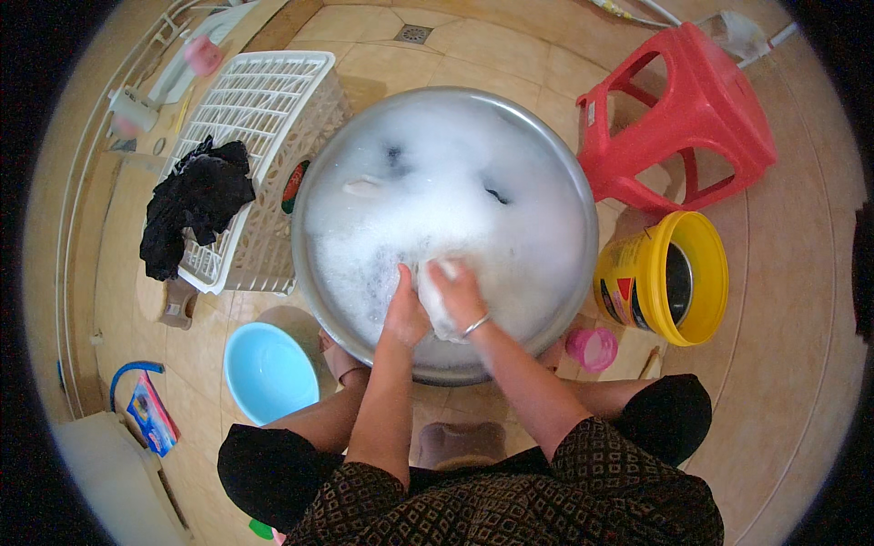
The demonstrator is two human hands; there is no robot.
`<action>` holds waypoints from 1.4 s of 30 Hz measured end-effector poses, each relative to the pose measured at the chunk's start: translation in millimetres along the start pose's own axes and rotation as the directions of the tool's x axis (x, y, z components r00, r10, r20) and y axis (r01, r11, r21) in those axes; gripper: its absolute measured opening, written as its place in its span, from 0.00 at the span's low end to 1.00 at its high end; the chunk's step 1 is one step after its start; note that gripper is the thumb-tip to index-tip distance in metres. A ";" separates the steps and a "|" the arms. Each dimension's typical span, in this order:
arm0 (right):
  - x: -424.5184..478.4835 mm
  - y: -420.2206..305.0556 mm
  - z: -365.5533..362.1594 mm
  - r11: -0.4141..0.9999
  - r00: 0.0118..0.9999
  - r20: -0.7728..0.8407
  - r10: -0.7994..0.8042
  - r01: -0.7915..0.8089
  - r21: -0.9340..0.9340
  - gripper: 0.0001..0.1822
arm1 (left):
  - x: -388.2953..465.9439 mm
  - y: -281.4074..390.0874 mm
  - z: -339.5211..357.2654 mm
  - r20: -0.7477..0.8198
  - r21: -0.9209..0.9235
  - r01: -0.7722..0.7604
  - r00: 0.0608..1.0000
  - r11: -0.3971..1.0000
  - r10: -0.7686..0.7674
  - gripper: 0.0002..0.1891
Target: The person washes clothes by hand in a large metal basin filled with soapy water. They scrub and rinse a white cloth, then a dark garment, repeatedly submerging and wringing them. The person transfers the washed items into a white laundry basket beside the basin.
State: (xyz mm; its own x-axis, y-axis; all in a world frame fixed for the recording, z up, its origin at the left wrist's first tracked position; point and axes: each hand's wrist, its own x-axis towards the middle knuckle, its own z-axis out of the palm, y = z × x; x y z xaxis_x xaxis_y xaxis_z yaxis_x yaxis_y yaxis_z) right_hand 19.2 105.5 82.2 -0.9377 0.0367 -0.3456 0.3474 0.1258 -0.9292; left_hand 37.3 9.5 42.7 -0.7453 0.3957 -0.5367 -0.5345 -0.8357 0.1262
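A wide metal basin full of white suds stands between my knees. Over its near half, a wet white cloth is bunched between my two hands. My right hand, with a bangle at the wrist, grips the cloth from above. On the cloth's left side is my left hand, thumb pointing up and fingers mostly hidden behind the cloth. Dark fabric pokes through the foam at the right, and a pale piece shows at the left. Foam hides whatever else is in the basin.
Left of the basin is a white plastic basket with black cloth on it. A light-blue bowl sits nearer me. At the right are a red stool, a yellow bucket and a pink cup.
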 end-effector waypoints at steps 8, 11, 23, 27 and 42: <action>24.1 9.8 3.8 0.911 0.985 -0.163 -0.050 -0.022 -0.412 0.24 | 7.7 5.7 7.3 -0.270 0.239 -0.118 0.945 0.964 0.183 0.19; 52.7 24.5 -40.1 0.917 0.979 -0.202 0.007 -0.087 -0.389 0.27 | -1.9 -12.0 61.8 -0.356 0.580 -0.068 0.876 0.812 0.327 0.15; 42.5 9.6 -45.1 0.979 0.988 0.156 0.012 -0.043 0.197 0.18 | -6.7 17.1 30.8 -0.100 0.419 -0.072 0.987 0.905 0.126 0.18; -9.0 -17.4 11.0 0.930 0.949 0.196 -0.247 0.289 -0.228 0.15 | 10.3 21.7 -15.2 -0.073 0.034 -0.142 0.987 0.989 0.144 0.17; 56.1 11.9 -59.0 0.663 0.961 0.192 0.196 0.015 -0.749 0.28 | -10.2 -13.2 25.6 0.138 0.925 -0.197 0.971 0.326 0.195 0.27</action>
State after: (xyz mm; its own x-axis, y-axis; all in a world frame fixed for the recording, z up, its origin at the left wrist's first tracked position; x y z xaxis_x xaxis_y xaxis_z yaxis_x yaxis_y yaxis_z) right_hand -29.8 167.5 59.4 -0.8316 -0.1308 -0.5397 0.2096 0.8261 -0.5231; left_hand 41.8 26.2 67.9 -0.8828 0.2739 -0.3815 -0.3962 0.0019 0.9182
